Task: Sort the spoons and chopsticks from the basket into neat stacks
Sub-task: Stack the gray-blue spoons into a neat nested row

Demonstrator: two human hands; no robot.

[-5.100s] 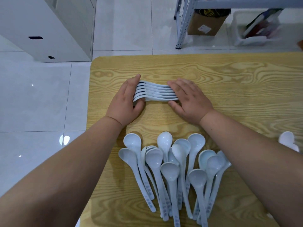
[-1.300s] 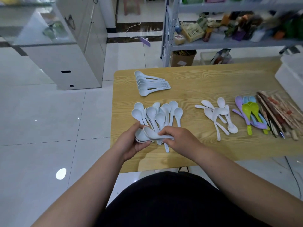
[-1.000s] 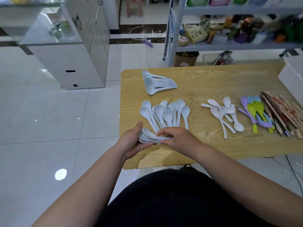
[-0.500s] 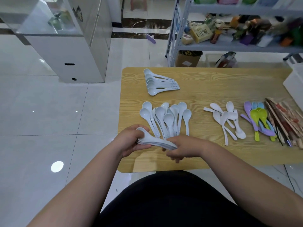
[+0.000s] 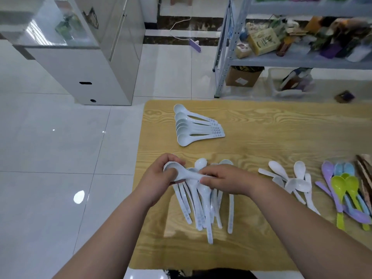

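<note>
— Surface and room, item by item?

— One wooden table [image 5: 271,125], pale yellow grain. White tiled floor [image 5: 50,148] to its left. One white cabinet [image 5: 84,67] beyond the far left corner. One metal shelf rack [image 5: 302,59] behind the table, crowded with goods, with a cardboard box [image 5: 242,76] on the floor under it.

— On the table?

— Far left: stacked white spoons [image 5: 193,125], bowls to the left, handles fanned right. Near left: loose white spoons [image 5: 203,204], handles toward the person. Right of those: small white spoons [image 5: 296,182] in a heap. Then coloured spoons [image 5: 342,188], purple, blue and green. Chopsticks [image 5: 364,174] at the right edge, partly cut off.

— Hands?

— Both raised over the bowls of the loose pile, forearms reaching in from the near edge. Left hand [image 5: 159,178]: fingers curled round the bowl end of a few nested spoons [image 5: 181,173]. Right hand [image 5: 227,180]: fingertips pinching the handle end of the same bundle, which lies level between the two hands.
</note>
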